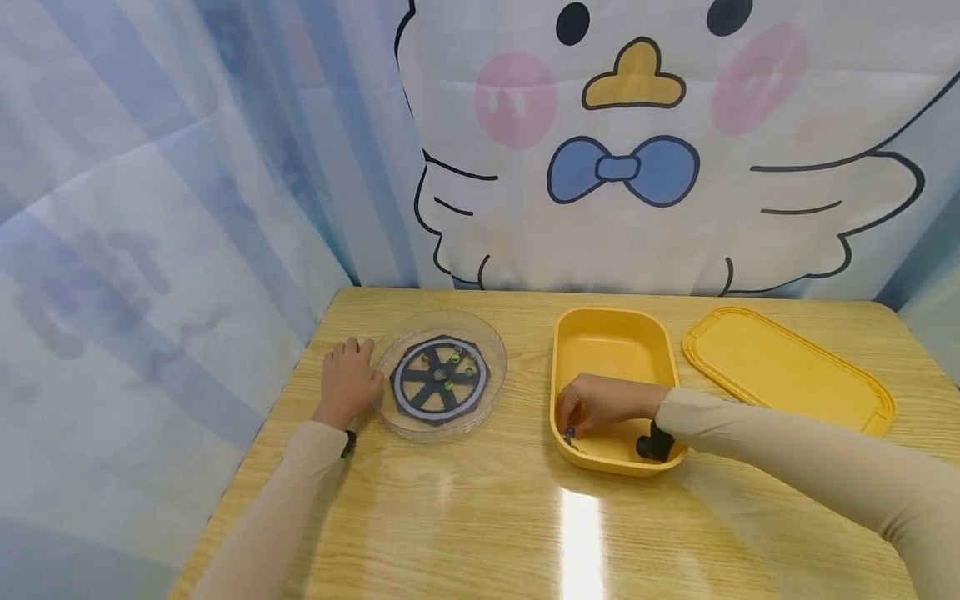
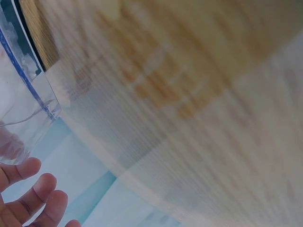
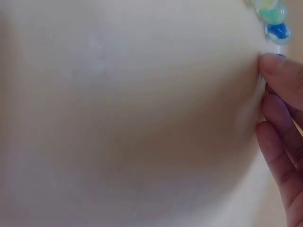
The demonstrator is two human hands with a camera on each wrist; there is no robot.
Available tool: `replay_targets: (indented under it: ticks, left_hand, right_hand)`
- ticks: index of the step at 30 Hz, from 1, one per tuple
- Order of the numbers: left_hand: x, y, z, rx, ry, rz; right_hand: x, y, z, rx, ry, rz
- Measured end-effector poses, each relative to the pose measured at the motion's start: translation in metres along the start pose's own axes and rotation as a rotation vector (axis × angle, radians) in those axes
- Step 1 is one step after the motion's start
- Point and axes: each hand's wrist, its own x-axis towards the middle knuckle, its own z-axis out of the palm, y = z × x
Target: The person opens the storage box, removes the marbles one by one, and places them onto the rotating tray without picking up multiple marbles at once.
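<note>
A clear round dish (image 1: 491,392) stands on the left of the table, with a black and grey wheel-shaped pattern (image 1: 427,392) and several small coloured marbles (image 1: 448,386) inside. My left hand (image 1: 349,379) rests at the dish's left edge; its fingers look loosely bent in the left wrist view. My right hand (image 1: 603,400) reaches into a yellow box (image 1: 615,337), fingertips down in its near left corner. Marbles (image 3: 273,14), green and blue, lie there in a row right beside the thumb. I cannot tell whether a marble is between the fingertips.
A yellow lid (image 1: 787,367) lies flat to the right of the box, partly behind the right sleeve (image 1: 795,450). The wooden table (image 1: 465,517) ends at a curtain (image 1: 480,225) at the back and on the left.
</note>
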Motion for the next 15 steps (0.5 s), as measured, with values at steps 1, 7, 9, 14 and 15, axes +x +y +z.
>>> replay_targets:
  ticks: [1,7,9,14,15]
  left_hand:
    - [0.0,0.0,0.0,0.001,-0.002,0.001]
    - [0.0,0.001,-0.002,0.002,-0.015,-0.007]
    - [0.001,0.001,-0.002,-0.001,-0.018,-0.011]
    - [0.0,0.001,-0.001,0.002,-0.017,-0.013]
    - [0.0,0.001,-0.001,0.004,-0.016,-0.013]
  right_hand:
    - [0.0,0.001,0.0,-0.003,0.003,0.001]
    - [-0.003,0.002,-0.004,-0.017,0.038,0.02]
    - [-0.003,0.0,-0.008,-0.019,0.053,0.011]
    - [-0.006,-0.005,-0.018,-0.05,0.079,-0.002]
    - [-0.006,-0.006,-0.02,-0.052,0.082,0.004]
